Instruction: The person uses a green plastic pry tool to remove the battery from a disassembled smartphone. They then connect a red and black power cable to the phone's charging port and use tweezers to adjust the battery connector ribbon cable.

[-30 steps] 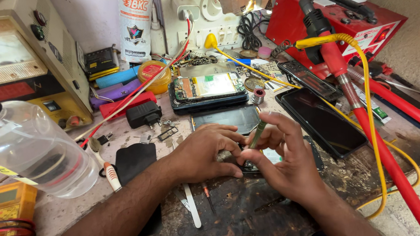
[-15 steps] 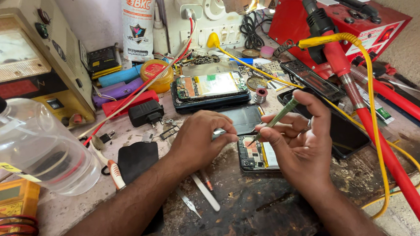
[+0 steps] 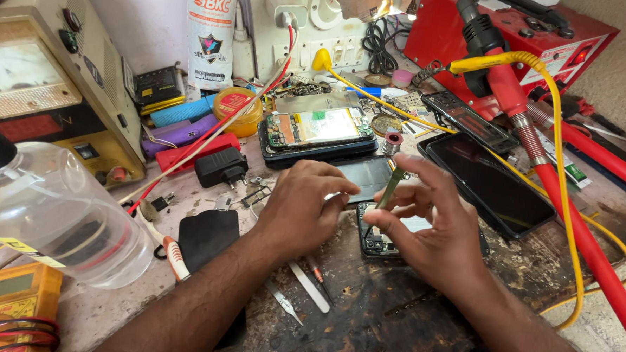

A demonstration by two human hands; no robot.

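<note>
The right hand (image 3: 434,223) is pinching a tool (image 3: 390,188) over the opened phone (image 3: 384,237), which the left hand (image 3: 304,207), grip curled shut, is steadying mid-bench (image 3: 391,320).

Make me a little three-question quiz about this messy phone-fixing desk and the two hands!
1. True or false: the right hand holds a thin green tool upright over the opened phone.
2. What does the left hand rest beside?
A. the clear plastic bottle
B. the opened phone
C. the red machine
3. Fill the gap: the black charger plug lies just in front of a ____ bar.

Key: 1 true; 2 B; 3 red.
</note>
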